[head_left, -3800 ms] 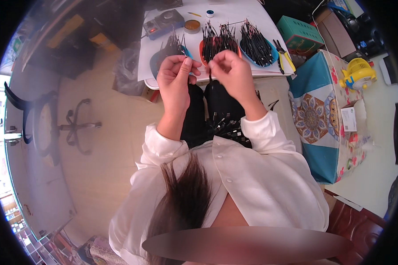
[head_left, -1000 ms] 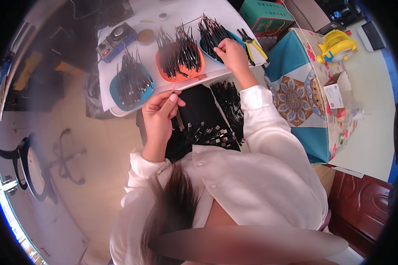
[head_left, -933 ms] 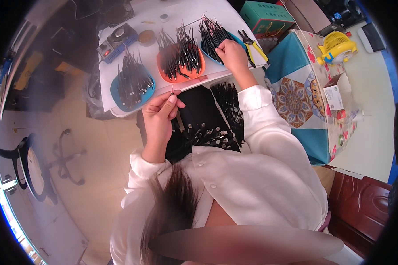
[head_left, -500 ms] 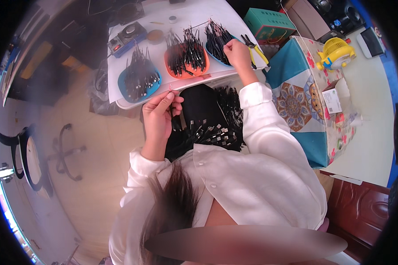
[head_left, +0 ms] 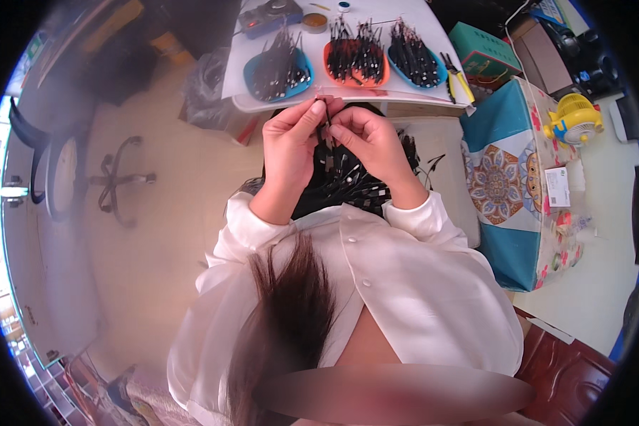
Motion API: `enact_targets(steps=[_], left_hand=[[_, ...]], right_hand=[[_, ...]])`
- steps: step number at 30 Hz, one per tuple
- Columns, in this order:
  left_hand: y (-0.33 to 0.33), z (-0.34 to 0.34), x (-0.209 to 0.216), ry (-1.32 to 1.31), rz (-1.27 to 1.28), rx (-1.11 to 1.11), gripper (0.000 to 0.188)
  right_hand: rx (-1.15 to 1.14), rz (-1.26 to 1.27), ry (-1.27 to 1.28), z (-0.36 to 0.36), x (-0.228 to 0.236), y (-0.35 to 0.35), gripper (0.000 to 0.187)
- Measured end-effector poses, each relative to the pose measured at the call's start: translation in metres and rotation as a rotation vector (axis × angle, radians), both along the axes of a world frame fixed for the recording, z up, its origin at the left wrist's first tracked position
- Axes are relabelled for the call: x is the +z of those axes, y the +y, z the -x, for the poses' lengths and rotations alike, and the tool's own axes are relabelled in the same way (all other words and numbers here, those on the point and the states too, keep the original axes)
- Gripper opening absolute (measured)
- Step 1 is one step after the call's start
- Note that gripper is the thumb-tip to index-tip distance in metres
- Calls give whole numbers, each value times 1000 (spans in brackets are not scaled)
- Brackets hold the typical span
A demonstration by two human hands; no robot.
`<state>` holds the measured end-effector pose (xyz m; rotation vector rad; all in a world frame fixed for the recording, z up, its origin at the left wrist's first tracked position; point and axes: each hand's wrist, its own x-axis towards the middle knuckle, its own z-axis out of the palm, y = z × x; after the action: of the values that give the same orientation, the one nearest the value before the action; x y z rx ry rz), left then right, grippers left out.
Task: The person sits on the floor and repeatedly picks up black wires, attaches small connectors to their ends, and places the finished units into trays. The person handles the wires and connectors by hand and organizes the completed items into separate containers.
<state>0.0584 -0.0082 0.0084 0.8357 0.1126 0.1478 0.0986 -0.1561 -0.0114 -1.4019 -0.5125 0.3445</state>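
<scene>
My left hand [head_left: 292, 142] and my right hand [head_left: 375, 145] meet over my lap, just short of the table's near edge. Both pinch a thin black cable [head_left: 327, 113], which stands roughly upright between the fingertips. Pinkish wire ends show faintly at its top. Beneath my hands, a heap of black cables with metal plugs [head_left: 355, 186] covers my lap. Beyond my fingers, on the white table [head_left: 263, 104], short black cables fill a left blue tray [head_left: 250, 69], an orange tray [head_left: 355, 78] and a right blue tray [head_left: 440, 71].
Yellow-handled cutters [head_left: 461, 82] lie at the table's right corner. A blue-grey device [head_left: 270, 20] with a dial and a round tin [head_left: 314, 23] stand at the back left. To the right are a patterned cloth-covered stand [head_left: 500, 177], a yellow fan [head_left: 577, 117] and a green box [head_left: 483, 51].
My right hand has come back from the right blue tray to my left hand and now grips the cable too. The view has shifted, so the table sits higher and further right.
</scene>
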Motion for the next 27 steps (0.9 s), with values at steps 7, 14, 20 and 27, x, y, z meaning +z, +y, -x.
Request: enact_targets(steps=[7, 14, 20, 27], left_hand=[[3, 29, -9, -44, -212, 111, 17], [5, 41, -11, -54, -313, 55, 16], [15, 40, -10, -51, -373, -92, 15], [25, 41, -13, -5, 2, -247, 14]], right_hand=[[-65, 194, -102, 22, 5, 4, 18], [-66, 26, -243, 11, 20, 2, 14], [-65, 102, -297, 11, 22, 5, 10], [135, -368, 246, 17, 10, 17, 8]])
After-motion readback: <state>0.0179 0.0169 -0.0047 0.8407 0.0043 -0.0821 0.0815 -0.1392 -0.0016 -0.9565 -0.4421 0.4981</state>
